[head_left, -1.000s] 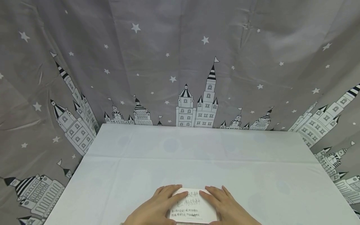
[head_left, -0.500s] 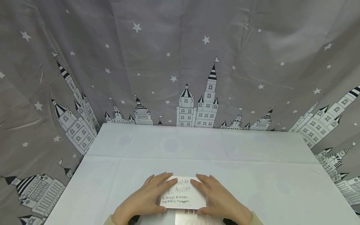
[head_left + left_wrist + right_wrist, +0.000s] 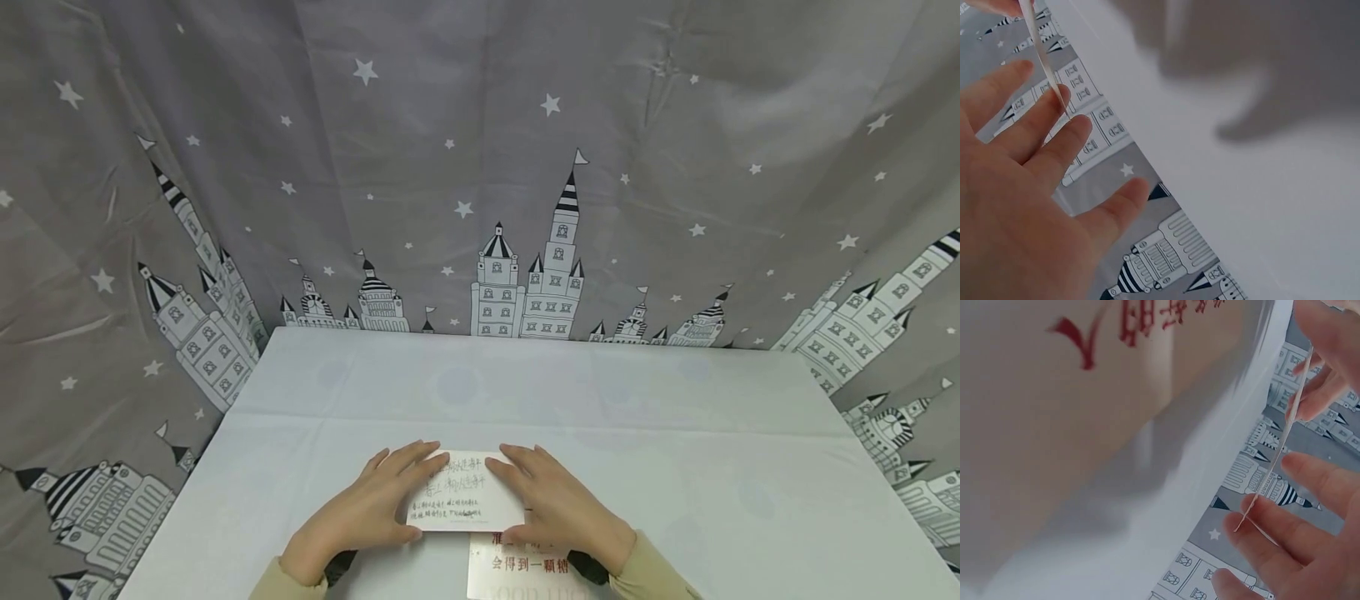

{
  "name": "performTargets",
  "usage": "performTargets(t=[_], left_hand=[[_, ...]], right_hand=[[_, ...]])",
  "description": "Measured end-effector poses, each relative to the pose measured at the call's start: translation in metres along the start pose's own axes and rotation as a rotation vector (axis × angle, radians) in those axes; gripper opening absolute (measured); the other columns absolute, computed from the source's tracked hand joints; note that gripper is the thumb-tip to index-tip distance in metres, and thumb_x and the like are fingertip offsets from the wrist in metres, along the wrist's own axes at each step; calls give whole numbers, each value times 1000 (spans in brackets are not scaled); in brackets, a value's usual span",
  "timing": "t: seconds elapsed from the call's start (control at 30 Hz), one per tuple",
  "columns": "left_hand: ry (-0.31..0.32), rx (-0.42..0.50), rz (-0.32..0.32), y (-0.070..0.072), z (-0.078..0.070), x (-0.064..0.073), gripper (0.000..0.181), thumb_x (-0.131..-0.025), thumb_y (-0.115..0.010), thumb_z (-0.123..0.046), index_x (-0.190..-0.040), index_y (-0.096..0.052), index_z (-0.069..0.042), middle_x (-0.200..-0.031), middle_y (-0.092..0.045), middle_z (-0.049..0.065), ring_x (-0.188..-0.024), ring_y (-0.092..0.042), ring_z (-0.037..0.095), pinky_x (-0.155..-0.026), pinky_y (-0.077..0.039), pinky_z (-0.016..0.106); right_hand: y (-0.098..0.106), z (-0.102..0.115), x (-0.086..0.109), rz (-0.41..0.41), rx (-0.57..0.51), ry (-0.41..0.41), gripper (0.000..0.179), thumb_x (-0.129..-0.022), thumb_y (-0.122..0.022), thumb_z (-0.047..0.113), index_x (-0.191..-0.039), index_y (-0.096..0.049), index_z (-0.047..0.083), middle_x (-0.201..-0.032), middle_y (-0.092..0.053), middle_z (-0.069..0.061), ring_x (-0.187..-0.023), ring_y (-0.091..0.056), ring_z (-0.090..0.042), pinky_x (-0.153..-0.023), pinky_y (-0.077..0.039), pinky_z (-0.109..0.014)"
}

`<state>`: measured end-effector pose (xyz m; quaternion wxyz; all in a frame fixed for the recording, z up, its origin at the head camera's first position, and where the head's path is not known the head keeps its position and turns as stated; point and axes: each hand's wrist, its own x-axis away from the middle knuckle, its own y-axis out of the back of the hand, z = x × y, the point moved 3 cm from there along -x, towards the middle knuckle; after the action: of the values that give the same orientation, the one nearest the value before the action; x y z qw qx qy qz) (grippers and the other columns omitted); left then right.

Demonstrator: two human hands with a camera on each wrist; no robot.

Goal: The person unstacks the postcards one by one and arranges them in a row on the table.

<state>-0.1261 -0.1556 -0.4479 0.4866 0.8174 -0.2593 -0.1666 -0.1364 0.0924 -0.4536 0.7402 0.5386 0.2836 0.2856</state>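
Note:
Both hands hold a thin white card (image 3: 465, 500) with handwritten lines, one hand at each end, near the front of the table in the head view. My left hand (image 3: 367, 508) grips its left edge between thumb and fingers; my right hand (image 3: 558, 504) grips the right edge. The card's thin edge (image 3: 1044, 56) is seen side-on in the left wrist view, against the left fingertips (image 3: 1079, 128). From the right wrist, the card appears as a narrow strip too, touching the right fingertips (image 3: 1238, 522). It is raised above the table.
Below the card lies a cream sheet or booklet (image 3: 517, 567) with red printed characters, partly hidden by the right hand. White cloth covers the table (image 3: 660, 467). A grey curtain (image 3: 420, 108) with castles and stars hangs behind and at both sides.
Both hands have carried the card away from the body and somewhat to the left. More of the red-lettered cream sheet beneath has come into view. The grip stays the same.

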Motion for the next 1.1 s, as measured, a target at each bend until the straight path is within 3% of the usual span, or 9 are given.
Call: performTargets(t=[0.3, 1.1], left_hand=[[-5, -30, -35, 7, 13, -3, 91, -66, -84, -19, -145, -40, -9, -150, -34, 11, -137, -29, 36, -105, -21, 66], [63, -50, -23, 16, 39, -7, 89, -66, -82, -17, -143, -41, -2, -148, -36, 15, -136, -28, 40, -105, -19, 68]], right_hand=[[-1, -1, -20, 19, 11, -19, 89, -74, -77, 48, -145, -40, 10, -146, -39, -15, -134, -37, -26, -113, -24, -44], [-11, -4, -55, 30, 24, -14, 87, -75, -76, 49, -144, -42, 7, -146, -39, -16, -133, -38, -28, -113, -25, -40]])
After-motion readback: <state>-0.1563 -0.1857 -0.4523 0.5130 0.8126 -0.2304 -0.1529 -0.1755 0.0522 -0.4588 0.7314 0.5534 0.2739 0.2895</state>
